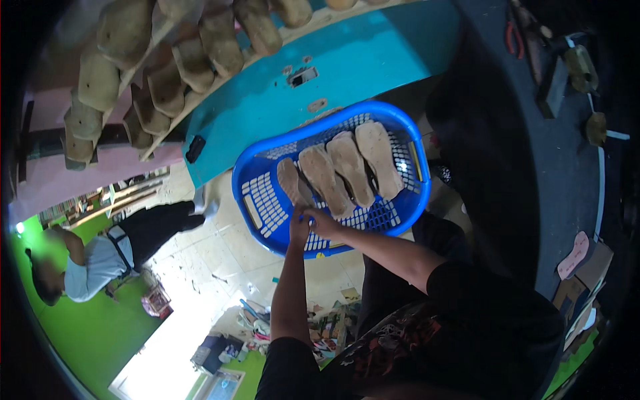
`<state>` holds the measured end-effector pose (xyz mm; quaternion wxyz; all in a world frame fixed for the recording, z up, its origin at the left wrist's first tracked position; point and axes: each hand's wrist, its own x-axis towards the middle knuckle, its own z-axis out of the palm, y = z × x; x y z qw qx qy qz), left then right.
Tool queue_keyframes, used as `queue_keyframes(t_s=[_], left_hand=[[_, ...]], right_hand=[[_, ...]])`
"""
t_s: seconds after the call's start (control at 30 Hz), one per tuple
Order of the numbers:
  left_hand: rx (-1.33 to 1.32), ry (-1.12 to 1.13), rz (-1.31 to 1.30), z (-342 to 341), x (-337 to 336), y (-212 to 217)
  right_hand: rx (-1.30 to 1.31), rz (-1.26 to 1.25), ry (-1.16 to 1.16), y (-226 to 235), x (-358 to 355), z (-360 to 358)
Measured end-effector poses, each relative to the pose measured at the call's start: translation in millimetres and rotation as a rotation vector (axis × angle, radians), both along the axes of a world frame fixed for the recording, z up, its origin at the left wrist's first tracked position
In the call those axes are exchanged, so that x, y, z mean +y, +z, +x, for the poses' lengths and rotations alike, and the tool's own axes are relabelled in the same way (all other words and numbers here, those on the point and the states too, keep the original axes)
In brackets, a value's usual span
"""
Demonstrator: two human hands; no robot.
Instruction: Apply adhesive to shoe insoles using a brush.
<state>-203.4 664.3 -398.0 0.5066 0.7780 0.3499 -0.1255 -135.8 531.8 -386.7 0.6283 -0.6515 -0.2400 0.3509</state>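
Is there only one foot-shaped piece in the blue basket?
No, four brownish foot-shaped pieces show side by side within the rim of the blue basket.

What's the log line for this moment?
left hand: at leftmost foot-shaped form, near end; right hand: beside left; grips: unclear; other three forms: side by side; container: blue basket

Strong light comes from the lower left of the frame, where a patch burns out to white and washes over the floor (223, 243). The right side is dim, and the black shirt (493, 320) loses detail. A glint sits inside the basket (265, 200). The head (48, 263) at left is blurred; black vignetting closes the corners, bending edges.
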Motion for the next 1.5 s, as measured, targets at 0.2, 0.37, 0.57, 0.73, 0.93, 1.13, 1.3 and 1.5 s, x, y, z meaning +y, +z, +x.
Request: queue_keyframes(t_s=[0.2,0.37,0.57,0.73,0.93,1.13,1.3,1.5], left_hand=[[0.01,0.032,-0.188,-31.5,-54.7,54.2],[-0.113,-0.126,-0.341,-27.5,-114.0,107.2],[-0.052,-0.339,-0.534,30.2,-163.3,160.0],[-0.149,-0.574,-0.41,103.2,-202.2,196.9],[-0.296,-0.808,-0.461,194.4,-265.5,214.3],[-0.24,-0.912,-0.492,201.7,-389.4,278.9],[-0.202,-1.044,-0.728,171.7,-495.4,316.5],[-0.138,-1.23,-0.889,162.7,-612.6,347.3]], right_hand=[[0.047,-0.03,0.201,97.4,-84.8,17.0],[0.127,-0.136,0.177,157.1,-202.8,41.0],[0.027,-0.059,-0.141,181.3,-296.7,49.6],[0.007,-0.101,-0.427,219.4,-338.0,26.8],[0.07,-0.148,-0.698,244.2,-402.9,-39.5],[0.022,-0.152,-0.894,275.7,-473.2,-67.6],[-0.075,-0.122,-1.112,341.7,-532.6,-57.1],[-0.265,-0.418,-1.656,364.8,-607.0,-62.5]])
